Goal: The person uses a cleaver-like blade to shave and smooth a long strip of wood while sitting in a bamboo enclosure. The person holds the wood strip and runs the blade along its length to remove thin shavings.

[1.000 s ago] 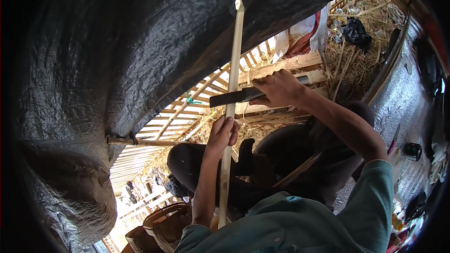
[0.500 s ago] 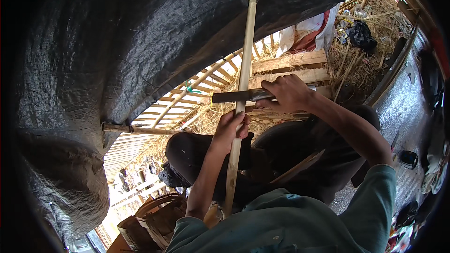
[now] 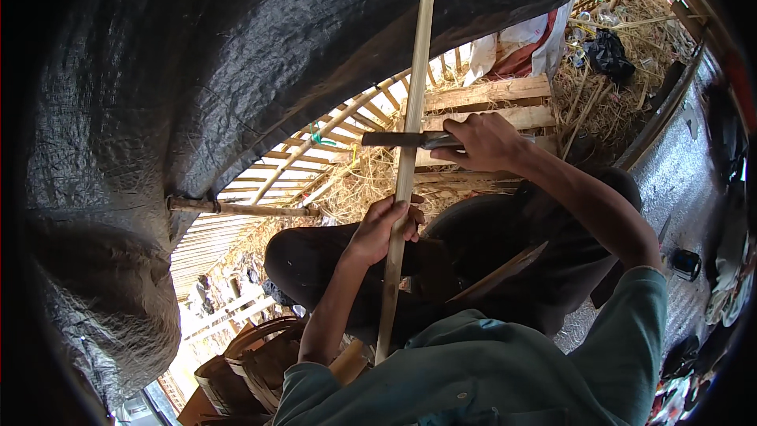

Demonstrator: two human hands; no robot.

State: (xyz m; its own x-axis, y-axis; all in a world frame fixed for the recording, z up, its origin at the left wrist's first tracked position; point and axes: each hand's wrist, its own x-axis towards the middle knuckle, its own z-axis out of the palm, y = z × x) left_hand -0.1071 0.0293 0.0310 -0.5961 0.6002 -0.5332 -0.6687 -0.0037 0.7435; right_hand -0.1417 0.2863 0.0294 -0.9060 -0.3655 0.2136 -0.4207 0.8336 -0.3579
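My left hand (image 3: 384, 226) is wrapped around a long pale bamboo strip (image 3: 415, 79) that stands nearly upright in front of me, its top reaching the upper edge of the head view. My right hand (image 3: 482, 142) grips the handle of a dark-bladed knife (image 3: 394, 139). The blade lies roughly level, across the strip, well above my left hand. My legs in dark trousers (image 3: 481, 248) are folded under the strip's lower end.
A black tarpaulin (image 3: 197, 71) fills the upper left, propped by a bamboo pole (image 3: 236, 207). Wooden planks (image 3: 489, 95), bamboo slats and straw (image 3: 607, 87) lie ahead. Woven baskets (image 3: 244, 363) sit at the lower left. Dark clutter lines the right edge.
The bamboo strip has shifted to the right and stands taller in view. The knife blade stays across it, and both hands have kept their grips.
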